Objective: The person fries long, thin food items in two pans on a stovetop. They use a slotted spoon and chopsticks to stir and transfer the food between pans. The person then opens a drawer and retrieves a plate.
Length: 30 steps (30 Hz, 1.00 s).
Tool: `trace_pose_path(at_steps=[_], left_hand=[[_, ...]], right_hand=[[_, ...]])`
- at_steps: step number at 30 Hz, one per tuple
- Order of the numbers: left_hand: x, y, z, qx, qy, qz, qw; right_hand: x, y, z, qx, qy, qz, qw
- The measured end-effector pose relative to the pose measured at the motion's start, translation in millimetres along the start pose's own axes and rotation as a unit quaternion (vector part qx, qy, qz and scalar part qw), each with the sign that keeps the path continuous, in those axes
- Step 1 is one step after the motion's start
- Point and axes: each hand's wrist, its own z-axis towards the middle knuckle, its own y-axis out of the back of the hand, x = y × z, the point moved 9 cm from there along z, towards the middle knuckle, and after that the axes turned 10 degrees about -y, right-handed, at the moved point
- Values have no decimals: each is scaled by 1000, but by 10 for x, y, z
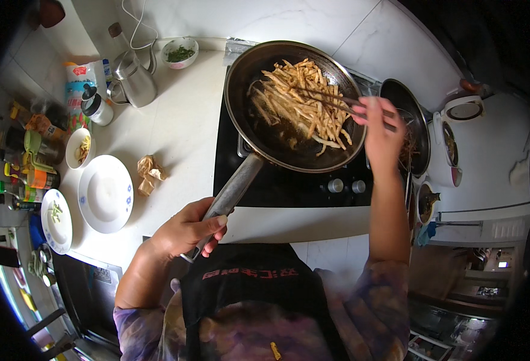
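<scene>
My left hand (pixel 191 228) grips the long metal handle (pixel 235 189) of a dark frying pan (pixel 265 149). The pan sits over a black glass gas hob (pixel 292 189) and looks tilted. Light brown fried strips (pixel 310 99) are heaped in it, with oil pooled beneath them. A pair of dark chopsticks (pixel 337 103) is held in my right hand (pixel 380 131), which is blurred above the pan's right rim. The chopstick tips reach among the strips.
Left of the hob are a crumpled brown paper (pixel 149 175), a white plate (pixel 106 194), a plate of chopped pieces (pixel 57 221) and a steel oil pot (pixel 134 79). A bowl of chopped greens (pixel 180 53) stands against the wall. Another dark pan (pixel 420 131) is at the right.
</scene>
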Motion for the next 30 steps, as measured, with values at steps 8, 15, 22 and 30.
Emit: trace_pose_path(at_steps=[8,15,22,30], left_hand=[[19,1,-6,5,1,-12,1000],[33,8,4,8,-3,-11,1000],[39,20,1,2,-3,-12,1000],[33,10,12,7,-4,-15,1000]], right_hand=[[-151,-637,-134,133,60,-71,987],[47,-404,-560,189,57,-62,978],[209,206,-588,146,-19,-88,985],[-100,360,-414,98,-74,-107,987]])
